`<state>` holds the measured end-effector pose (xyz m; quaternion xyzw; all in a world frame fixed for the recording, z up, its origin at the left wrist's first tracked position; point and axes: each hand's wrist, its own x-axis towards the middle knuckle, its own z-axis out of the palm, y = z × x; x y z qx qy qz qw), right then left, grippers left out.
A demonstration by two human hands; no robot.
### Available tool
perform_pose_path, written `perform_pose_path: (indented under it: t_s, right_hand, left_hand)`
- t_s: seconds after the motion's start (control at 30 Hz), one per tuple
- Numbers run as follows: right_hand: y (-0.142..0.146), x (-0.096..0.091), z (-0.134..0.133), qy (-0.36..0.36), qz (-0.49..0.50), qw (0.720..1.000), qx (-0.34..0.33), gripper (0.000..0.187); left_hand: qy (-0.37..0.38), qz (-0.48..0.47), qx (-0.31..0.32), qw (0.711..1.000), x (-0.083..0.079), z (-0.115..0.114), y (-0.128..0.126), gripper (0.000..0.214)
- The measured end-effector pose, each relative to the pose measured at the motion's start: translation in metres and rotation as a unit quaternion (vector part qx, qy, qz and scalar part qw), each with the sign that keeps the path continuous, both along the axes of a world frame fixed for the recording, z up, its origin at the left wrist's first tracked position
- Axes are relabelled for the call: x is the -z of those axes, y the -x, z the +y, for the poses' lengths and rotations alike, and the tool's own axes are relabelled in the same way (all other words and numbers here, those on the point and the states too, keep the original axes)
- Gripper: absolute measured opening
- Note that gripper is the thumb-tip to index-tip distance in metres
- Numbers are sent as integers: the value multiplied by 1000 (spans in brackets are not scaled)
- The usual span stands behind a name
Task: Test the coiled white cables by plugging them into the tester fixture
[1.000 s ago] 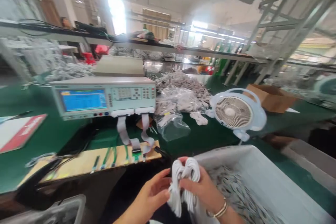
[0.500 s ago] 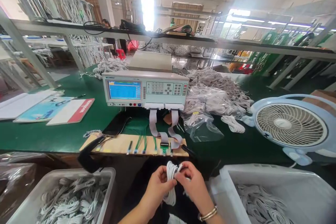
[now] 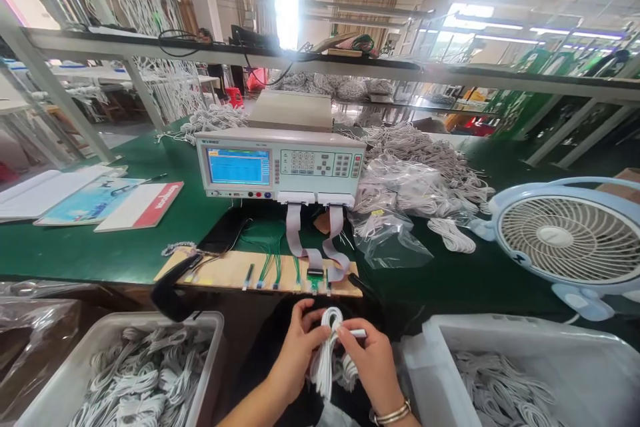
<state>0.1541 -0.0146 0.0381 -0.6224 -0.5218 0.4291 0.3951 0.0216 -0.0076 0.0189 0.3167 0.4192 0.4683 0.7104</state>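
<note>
Left hand (image 3: pixel 297 357): narrowed on a white cable bundle (image 3: pixel 325 363), thumb against its upper loop, fingers curved beside and behind. Right hand (image 3: pixel 373 363): pinching the same bundle from the other side; a white plug (image 3: pixel 358 333) projects between thumb and fingers. The bundle hangs near upright before the bench edge, between the two bins; a second bundle (image 3: pixel 349 373) shows below the right hand, partly hidden.

Surroundings, left to right: a notebook (image 3: pixel 27 193) lies on the green bench (image 3: pixel 127 253); the left bin (image 3: pixel 217 340) contains similar bundles; a wooden board (image 3: pixel 220 270) lies along the bench edge; behind it stands the tester (image 3: pixel 320 163), screen lit, ribbon cables descending to the board; then a clear bag (image 3: pixel 395 247), the right bin (image 3: pixel 565 347), also containing bundles, and a fan (image 3: pixel 575 233).
</note>
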Motion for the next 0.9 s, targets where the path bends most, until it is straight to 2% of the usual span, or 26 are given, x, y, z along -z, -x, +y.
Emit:
perform_pose_path:
  t_s: [0.07,0.13,0.23,0.4,0.53,0.67,0.77,0.83,0.9]
  right_hand:
    - [0,1,0,-9,2,1000,-2,23]
    - [1,0,0,-29,-10,999,-19,23]
    - [4,-5,-3,-39,-11,997,-64,22]
    - [4,-12,-11,-70,-39,990,-115,18]
    - [2,-8,-11,-83,-64,990,-89,24]
    - [8,0,-3,-21,43,998,-33,33]
    - [14,6,6,29,156,987,-27,24]
    - [15,8,14,44,185,981,-43,24]
    - [12,9,21,47,174,982,-54,26]
  left_hand:
    - [-68,77,20,995,-2,0,2,33]
    - [-157,168,62,971,-2,0,4,24]
    - [-209,250,85,942,-2,1,6,18]
    - [-188,306,35,933,-1,0,6,16]
    - [-165,341,3,925,7,1,2,23]
    - [-137,321,-36,937,20,9,-1,22]
    - [-117,280,-47,952,24,15,0,23]
    - [-106,260,-45,959,22,19,2,24]
    - [-99,253,-32,962,18,22,6,25]
